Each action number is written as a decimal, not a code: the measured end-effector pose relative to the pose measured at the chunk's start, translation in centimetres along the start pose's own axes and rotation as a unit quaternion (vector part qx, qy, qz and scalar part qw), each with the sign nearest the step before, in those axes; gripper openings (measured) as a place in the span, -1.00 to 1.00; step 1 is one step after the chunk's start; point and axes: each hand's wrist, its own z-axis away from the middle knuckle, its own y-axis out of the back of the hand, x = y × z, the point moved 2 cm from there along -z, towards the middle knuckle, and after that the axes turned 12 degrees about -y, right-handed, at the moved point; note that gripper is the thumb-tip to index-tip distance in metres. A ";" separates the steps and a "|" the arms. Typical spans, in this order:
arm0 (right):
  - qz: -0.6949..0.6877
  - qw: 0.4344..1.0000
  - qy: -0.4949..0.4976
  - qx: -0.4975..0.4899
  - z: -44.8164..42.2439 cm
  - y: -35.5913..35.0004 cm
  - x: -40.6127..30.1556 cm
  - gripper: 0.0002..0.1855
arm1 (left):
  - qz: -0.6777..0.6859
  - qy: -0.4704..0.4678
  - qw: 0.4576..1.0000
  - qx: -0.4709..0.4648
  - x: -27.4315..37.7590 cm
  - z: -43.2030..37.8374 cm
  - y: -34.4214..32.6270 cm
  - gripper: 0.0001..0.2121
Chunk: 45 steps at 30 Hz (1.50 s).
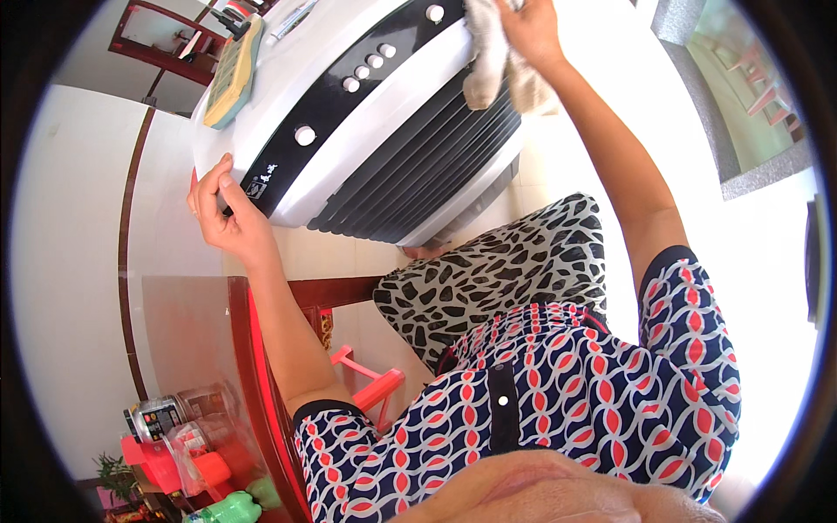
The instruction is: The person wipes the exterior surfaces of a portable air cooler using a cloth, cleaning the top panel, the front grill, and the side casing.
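Note:
A white air cooler (395, 104) stands before me, its black curved control panel (333, 82) carrying several white knobs and its dark louvred grille below. My left hand (230, 209) rests at the left front corner of its top, fingers apart and slightly curled, holding nothing. Up at the right end of the panel, my right hand (533, 33) is on a pale, stained cloth (487, 72) that hangs down over the grille. The fingertips of that hand are partly cut off by the top edge of the picture.
On the cooler's top lie a yellow-edged tray-like object (235, 72) and a pen-like item (294, 18). A red wooden table (261, 366), a pink plastic stool (376, 386), a can (153, 418) and a green bottle (225, 510) are at lower left.

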 end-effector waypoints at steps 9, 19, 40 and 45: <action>-0.569 0.676 -0.299 -0.360 -2.3 -2.9 6.5 -0.75 | 0.113 0.103 0.985 0.076 -5.8 0.7 -0.2 -0.84; -0.263 0.903 -0.280 -0.192 3.4 -2.2 4.5 -0.74 | 0.166 0.237 0.946 0.146 -8.5 1.1 1.5 -0.84; -0.173 0.893 -0.313 -0.273 10.7 7.9 -2.5 -0.77 | 0.100 -0.279 0.948 -0.118 13.1 -8.4 -6.9 -0.63; -0.356 0.860 -0.358 -0.071 5.6 8.2 -3.7 -0.70 | 0.010 -0.273 0.955 -0.113 14.8 -6.8 -7.0 -0.62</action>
